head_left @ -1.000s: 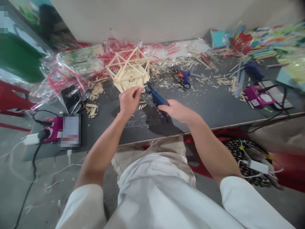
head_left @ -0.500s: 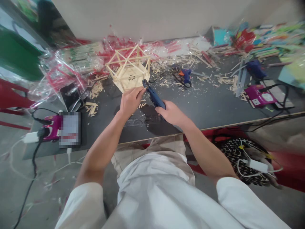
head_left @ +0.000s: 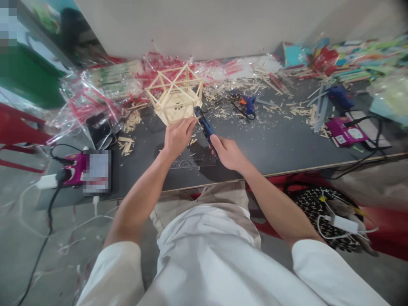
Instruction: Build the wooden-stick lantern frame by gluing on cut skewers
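At 12 o'clock from the narrowly pinched left hand (head_left: pixel 178 137), contents unclear, the stick frame (head_left: pixel 185 97) looks largely joined, remaining work unclear, while the right hand (head_left: pixel 230 154) grips a blue hand tool (head_left: pixel 207 127).

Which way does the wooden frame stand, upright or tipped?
The wooden frame is upright: its sticks rise above the flat base.
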